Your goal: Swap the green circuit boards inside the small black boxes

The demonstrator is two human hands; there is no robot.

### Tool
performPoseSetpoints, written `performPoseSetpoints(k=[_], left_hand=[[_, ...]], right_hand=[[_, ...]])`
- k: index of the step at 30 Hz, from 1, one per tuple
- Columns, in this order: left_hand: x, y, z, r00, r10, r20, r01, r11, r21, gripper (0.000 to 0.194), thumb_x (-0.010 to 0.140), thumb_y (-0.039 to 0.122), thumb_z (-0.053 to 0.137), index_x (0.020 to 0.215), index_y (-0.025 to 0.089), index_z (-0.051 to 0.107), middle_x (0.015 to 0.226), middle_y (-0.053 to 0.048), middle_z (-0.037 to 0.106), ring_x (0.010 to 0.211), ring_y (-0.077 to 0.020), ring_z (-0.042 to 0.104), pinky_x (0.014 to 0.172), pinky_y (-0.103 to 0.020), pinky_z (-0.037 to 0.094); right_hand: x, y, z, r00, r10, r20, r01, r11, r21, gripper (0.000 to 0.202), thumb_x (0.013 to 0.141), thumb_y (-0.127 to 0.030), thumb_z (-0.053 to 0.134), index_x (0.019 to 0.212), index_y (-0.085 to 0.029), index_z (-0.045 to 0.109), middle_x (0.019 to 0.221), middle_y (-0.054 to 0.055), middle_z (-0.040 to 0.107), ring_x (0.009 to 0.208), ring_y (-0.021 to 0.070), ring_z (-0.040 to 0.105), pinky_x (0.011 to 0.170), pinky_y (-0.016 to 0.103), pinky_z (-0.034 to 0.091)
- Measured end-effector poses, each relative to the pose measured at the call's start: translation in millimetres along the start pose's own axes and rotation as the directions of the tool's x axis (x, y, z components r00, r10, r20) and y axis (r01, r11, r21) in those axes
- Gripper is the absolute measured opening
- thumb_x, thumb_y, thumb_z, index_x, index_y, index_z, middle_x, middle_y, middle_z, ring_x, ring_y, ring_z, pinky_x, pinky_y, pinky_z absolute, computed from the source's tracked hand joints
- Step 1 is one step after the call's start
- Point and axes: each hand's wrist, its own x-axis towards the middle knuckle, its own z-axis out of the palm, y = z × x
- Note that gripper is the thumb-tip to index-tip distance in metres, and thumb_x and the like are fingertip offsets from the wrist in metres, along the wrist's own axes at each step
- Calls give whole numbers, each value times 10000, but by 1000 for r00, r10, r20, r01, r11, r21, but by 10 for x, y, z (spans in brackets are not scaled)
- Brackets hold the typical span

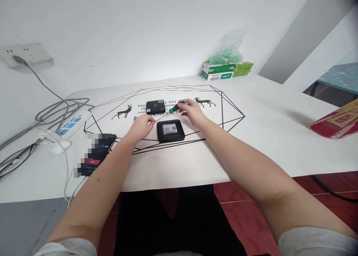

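My right hand [191, 112] is closed around the green and black handle of a screwdriver [175, 107]. The thin shaft points left toward my left hand [142, 126], whose fingertips are pinched together near its tip; what they hold is too small to make out. Just below and between the hands, a black square box [170, 131] lies flat with a white label facing up. Behind my left hand sits a smaller black device [155, 106] with small stickers on its top.
At the left lie a phone [102, 151], a white power strip [74, 125] and tangled grey cables [33, 123]. Green and white boxes [218, 71] under a plastic bag [228, 49] stand by the wall. A red package [337, 119] is at the right.
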Motion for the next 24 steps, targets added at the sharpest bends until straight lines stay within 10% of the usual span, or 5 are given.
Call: performPoseSetpoints(k=[11, 24], left_hand=[[12, -56, 60, 996, 28, 89, -46, 979, 200, 274, 996, 243, 561, 1083, 215, 820, 1257, -123, 774, 1233, -351, 683, 1154, -528, 498], [-89, 27, 18, 982, 182, 56, -177, 980, -88, 342, 992, 431, 583, 1243, 269, 750, 1402, -83, 707, 1379, -340, 602, 1258, -558, 424]], right_hand=[[-23, -44, -29, 990, -9, 137, 2, 999, 51, 290, 638, -356, 839, 878, -215, 756, 830, 13, 725, 728, 146, 610, 693, 312, 455], [-56, -40, -17, 983, -12, 183, 6, 1000, 30, 291, 632, -314, 810, 904, -219, 770, 821, 11, 747, 785, 178, 683, 718, 323, 448]])
